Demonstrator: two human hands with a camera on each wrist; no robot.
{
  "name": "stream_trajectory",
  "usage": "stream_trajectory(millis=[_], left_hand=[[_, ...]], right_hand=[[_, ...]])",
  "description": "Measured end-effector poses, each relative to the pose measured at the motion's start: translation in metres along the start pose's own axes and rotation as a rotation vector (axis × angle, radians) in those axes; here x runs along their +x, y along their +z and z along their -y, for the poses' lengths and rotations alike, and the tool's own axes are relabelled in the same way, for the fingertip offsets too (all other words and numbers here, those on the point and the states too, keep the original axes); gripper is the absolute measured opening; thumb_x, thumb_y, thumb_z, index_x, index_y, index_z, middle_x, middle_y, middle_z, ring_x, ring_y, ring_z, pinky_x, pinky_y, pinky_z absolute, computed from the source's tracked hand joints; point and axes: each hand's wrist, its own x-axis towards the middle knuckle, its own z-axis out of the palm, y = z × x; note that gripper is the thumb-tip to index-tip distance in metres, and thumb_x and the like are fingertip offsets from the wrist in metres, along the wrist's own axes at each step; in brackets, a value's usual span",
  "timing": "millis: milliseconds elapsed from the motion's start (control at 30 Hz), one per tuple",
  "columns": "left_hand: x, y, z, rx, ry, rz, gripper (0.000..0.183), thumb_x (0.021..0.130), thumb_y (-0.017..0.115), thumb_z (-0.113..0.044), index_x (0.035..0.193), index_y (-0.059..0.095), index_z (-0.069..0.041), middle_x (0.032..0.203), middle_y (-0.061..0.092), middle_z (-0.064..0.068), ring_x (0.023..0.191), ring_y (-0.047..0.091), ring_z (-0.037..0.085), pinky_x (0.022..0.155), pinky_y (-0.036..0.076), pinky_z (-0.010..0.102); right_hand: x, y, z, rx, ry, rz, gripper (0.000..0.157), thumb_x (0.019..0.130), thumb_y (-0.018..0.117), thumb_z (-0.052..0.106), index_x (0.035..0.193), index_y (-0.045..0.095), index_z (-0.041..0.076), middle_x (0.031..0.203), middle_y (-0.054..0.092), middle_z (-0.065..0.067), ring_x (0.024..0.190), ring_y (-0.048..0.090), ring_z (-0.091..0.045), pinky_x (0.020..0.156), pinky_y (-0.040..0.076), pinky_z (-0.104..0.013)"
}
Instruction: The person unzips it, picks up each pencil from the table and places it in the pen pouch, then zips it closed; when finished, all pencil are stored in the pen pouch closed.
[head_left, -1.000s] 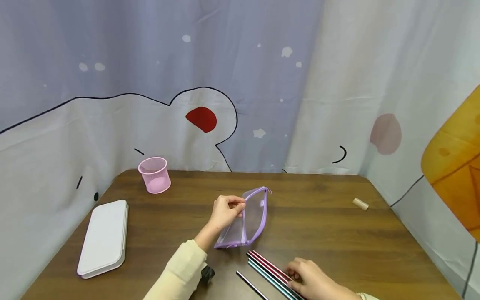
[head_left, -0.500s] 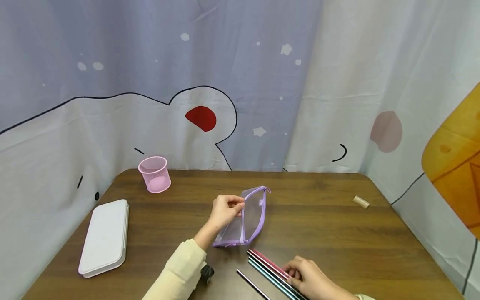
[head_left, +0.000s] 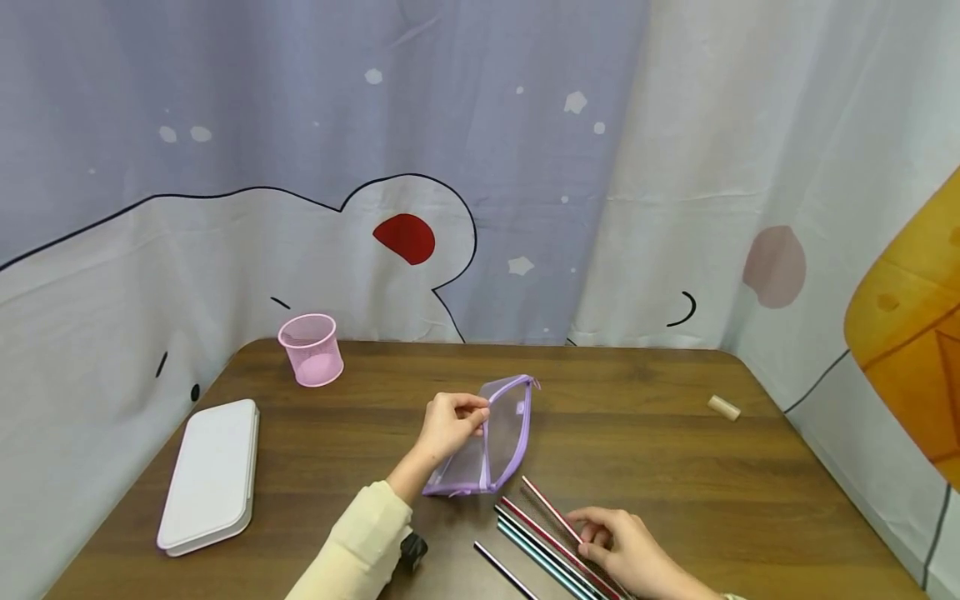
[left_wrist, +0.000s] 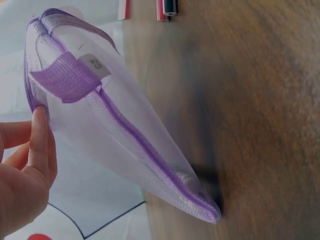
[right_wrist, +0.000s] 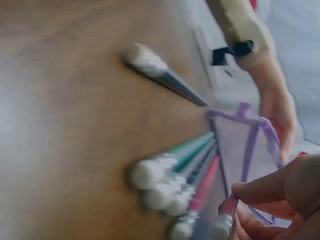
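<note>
My left hand (head_left: 447, 425) pinches the top edge of a purple mesh zip pouch (head_left: 468, 462), whose mouth gapes toward the right. Between the thumb and fingers of my right hand (head_left: 618, 542) is a red pencil (head_left: 550, 507), raised at its far end; its white eraser end (right_wrist: 220, 227) shows in the right wrist view. Beside it several more pencils (head_left: 536, 550), red, teal and dark, lie together on the table. One dark pencil (head_left: 504, 570) lies apart to their left, with its eraser end (right_wrist: 142, 57) also in the right wrist view.
A pink mesh cup (head_left: 311, 354) stands at the back left of the wooden table (head_left: 622, 417). In front of it lies a white case (head_left: 210, 475). A small beige cylinder (head_left: 723, 407) is at the back right. Behind hangs a printed curtain (head_left: 517, 167).
My right hand has lifted the red pencil's far end and drawn it right, away from the other pencils. My left hand keeps its hold on the pouch.
</note>
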Motion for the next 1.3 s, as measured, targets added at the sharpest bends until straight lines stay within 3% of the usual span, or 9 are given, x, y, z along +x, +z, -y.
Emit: stream_trajectory(millis=[133, 333, 567, 867, 1100, 1300], left_hand=[[0.0, -0.001, 0.0, -0.007, -0.002, -0.011, 0.016, 0.078, 0.063, -0.002, 0.091, 0.066, 0.007, 0.078, 0.067, 0.02, 0.055, 0.06, 0.008, 0.053, 0.057, 0.024], [0.001, 0.001, 0.001, -0.012, -0.006, -0.016, 0.015, 0.078, 0.063, -0.002, 0.09, 0.066, 0.006, 0.077, 0.067, 0.019, 0.057, 0.062, 0.011, 0.055, 0.058, 0.027], [0.002, 0.0, 0.003, -0.016, -0.002, -0.015, 0.017, 0.078, 0.062, -0.002, 0.092, 0.065, 0.008, 0.078, 0.067, 0.02, 0.057, 0.062, 0.01, 0.056, 0.058, 0.028], [0.002, 0.001, 0.003, -0.025, -0.008, -0.028, 0.016, 0.077, 0.063, 0.0, 0.09, 0.066, 0.007, 0.078, 0.067, 0.02, 0.057, 0.062, 0.01, 0.054, 0.058, 0.024], [0.002, 0.001, 0.002, -0.022, -0.008, -0.012, 0.018, 0.078, 0.062, -0.002, 0.093, 0.065, 0.009, 0.079, 0.067, 0.02, 0.057, 0.061, 0.007, 0.054, 0.057, 0.023], [0.001, 0.004, 0.001, -0.025, -0.009, -0.024, 0.016, 0.078, 0.063, -0.001, 0.092, 0.066, 0.007, 0.079, 0.067, 0.02, 0.057, 0.061, 0.008, 0.054, 0.057, 0.023]], right_hand=[[0.007, -0.009, 0.0, 0.062, 0.041, -0.077, 0.033, 0.08, 0.062, 0.008, 0.111, 0.057, -0.003, 0.077, 0.062, -0.006, 0.063, 0.053, 0.003, 0.051, 0.048, -0.015], [0.026, -0.031, -0.005, 0.245, 0.153, -0.18, 0.042, 0.082, 0.06, 0.009, 0.119, 0.05, -0.007, 0.088, 0.06, -0.02, 0.066, 0.057, -0.004, 0.052, 0.053, -0.022], [0.05, -0.045, -0.003, 0.442, 0.296, -0.366, 0.044, 0.079, 0.063, 0.005, 0.121, 0.05, -0.005, 0.076, 0.061, 0.006, 0.063, 0.056, -0.001, 0.053, 0.052, -0.02], [0.062, -0.041, 0.0, 0.518, 0.313, -0.462, 0.044, 0.077, 0.063, 0.0, 0.119, 0.052, -0.003, 0.071, 0.059, 0.011, 0.062, 0.056, 0.0, 0.053, 0.053, -0.019], [0.064, -0.035, 0.004, 0.51, 0.327, -0.443, 0.042, 0.077, 0.063, 0.0, 0.118, 0.053, -0.003, 0.073, 0.059, 0.008, 0.061, 0.056, -0.002, 0.054, 0.055, -0.022], [0.069, -0.024, 0.012, 0.509, 0.29, -0.289, 0.044, 0.078, 0.062, 0.002, 0.12, 0.05, -0.007, 0.078, 0.061, -0.002, 0.064, 0.058, -0.005, 0.054, 0.055, -0.022]])
